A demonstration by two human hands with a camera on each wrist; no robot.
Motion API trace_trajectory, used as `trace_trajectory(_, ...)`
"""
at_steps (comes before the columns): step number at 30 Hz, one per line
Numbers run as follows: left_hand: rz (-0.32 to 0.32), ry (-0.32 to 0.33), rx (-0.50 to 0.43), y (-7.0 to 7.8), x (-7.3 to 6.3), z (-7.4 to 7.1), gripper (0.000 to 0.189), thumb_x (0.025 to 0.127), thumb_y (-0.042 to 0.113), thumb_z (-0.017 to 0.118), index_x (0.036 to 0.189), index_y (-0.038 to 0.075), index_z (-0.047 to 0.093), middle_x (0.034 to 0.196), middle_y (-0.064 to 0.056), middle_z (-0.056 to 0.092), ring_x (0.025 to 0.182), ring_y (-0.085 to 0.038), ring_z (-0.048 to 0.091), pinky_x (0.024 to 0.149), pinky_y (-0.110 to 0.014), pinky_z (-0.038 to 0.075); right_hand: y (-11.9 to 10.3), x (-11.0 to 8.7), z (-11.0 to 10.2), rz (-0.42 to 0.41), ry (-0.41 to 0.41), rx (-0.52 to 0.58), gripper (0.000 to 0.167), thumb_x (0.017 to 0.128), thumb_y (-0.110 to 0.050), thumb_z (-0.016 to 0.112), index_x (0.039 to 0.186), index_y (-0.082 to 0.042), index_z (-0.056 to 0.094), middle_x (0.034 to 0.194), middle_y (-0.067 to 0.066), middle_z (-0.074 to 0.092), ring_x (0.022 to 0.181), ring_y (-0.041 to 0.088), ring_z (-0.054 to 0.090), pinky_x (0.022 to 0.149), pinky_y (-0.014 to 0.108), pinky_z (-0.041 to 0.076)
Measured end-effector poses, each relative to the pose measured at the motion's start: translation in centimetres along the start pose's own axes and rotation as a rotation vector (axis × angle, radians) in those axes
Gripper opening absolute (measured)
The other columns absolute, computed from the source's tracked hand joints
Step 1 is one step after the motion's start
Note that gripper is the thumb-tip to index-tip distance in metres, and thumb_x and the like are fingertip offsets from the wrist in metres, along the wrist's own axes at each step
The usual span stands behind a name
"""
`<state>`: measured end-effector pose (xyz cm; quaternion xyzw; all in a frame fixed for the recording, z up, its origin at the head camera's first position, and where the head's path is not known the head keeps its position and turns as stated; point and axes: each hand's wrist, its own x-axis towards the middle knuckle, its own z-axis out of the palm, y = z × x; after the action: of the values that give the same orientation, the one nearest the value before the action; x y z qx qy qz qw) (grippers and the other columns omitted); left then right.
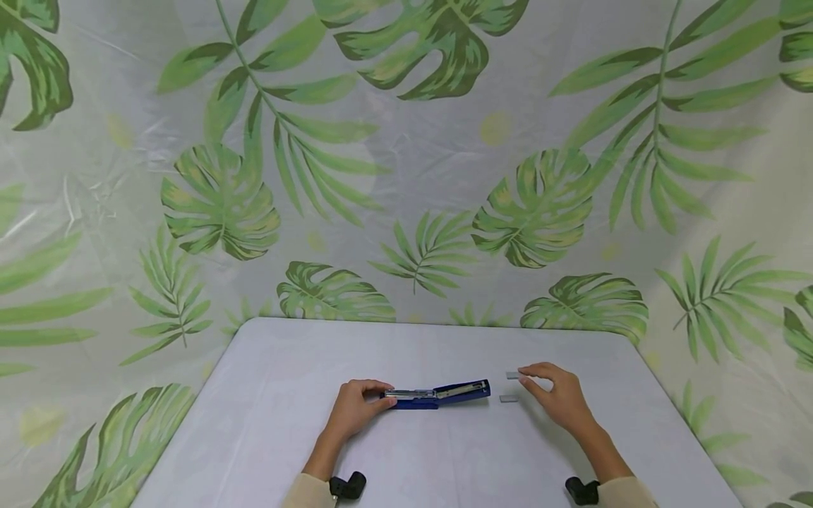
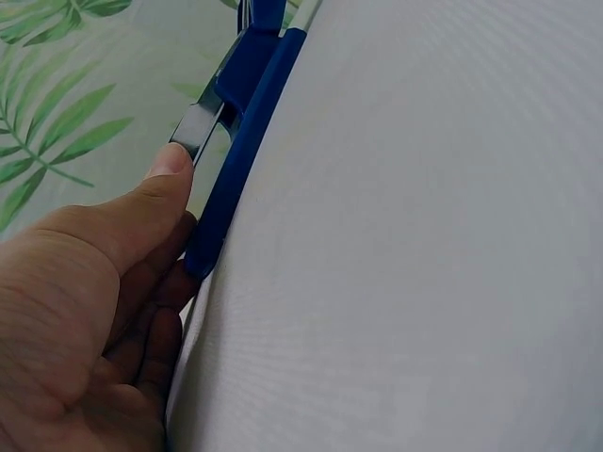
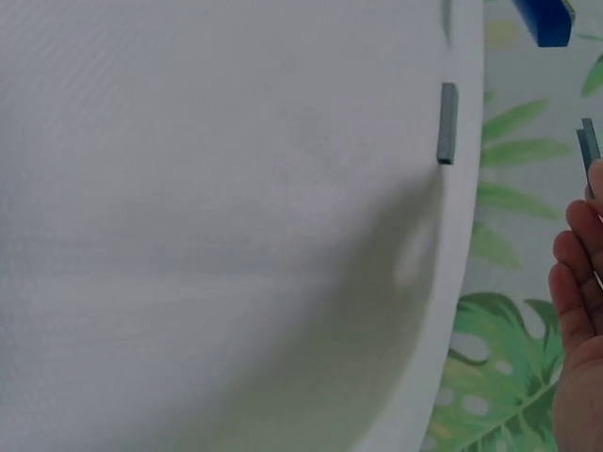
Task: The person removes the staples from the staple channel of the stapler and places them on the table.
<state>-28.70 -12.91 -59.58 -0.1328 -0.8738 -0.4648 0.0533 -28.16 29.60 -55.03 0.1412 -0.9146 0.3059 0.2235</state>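
A blue stapler (image 1: 416, 404) lies on the white table with its top swung back, so the metal staple channel shows. My left hand (image 1: 356, 410) grips its left end; in the left wrist view the thumb presses the metal part of the stapler (image 2: 247, 141) while fingers sit by the base. To the right, my right hand (image 1: 562, 401) pinches a small grey strip of staples (image 1: 512, 375) between thumb and fingers. That strip of staples (image 3: 585, 146) appears raised off the table in the right wrist view. A second strip of staples (image 1: 508, 398) lies on the table nearby.
The white-covered table (image 1: 305, 353) ends at a rounded far edge. Behind it hangs a pale cloth (image 1: 432, 169) printed with green leaves. Black wrist devices are strapped at both cuffs.
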Motion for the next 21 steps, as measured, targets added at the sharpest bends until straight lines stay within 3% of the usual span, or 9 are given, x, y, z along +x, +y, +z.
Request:
trace_trajectory(9,-0.008,-0.002,-0.013,0.2,0.0,0.1,0.023,0.086,0.041,0.084,0.104,0.029,0.081,0.102,0.013,0.079,0.108,-0.015,0.072,0.099,-0.043,0.055,1.6,-0.9,0.3,0.04,-0.052,0.002,0.019,0.095,-0.018,0.076,0.111,-0.008,0.08,0.112,0.012,0.077,0.109,0.039,0.07,0.092,0.06,0.054)
trace_trajectory(21,-0.018,0.004,0.002,0.2,0.0,0.1,0.021,0.086,0.04,0.084,0.104,0.03,0.081,0.102,0.013,0.079,0.108,-0.014,0.072,0.098,-0.042,0.055,3.1,-1.7,-0.2,0.097,-0.098,-0.019,0.017,0.094,-0.015,0.076,0.109,-0.009,0.081,0.11,0.01,0.078,0.108,0.039,0.07,0.094,0.058,0.053)
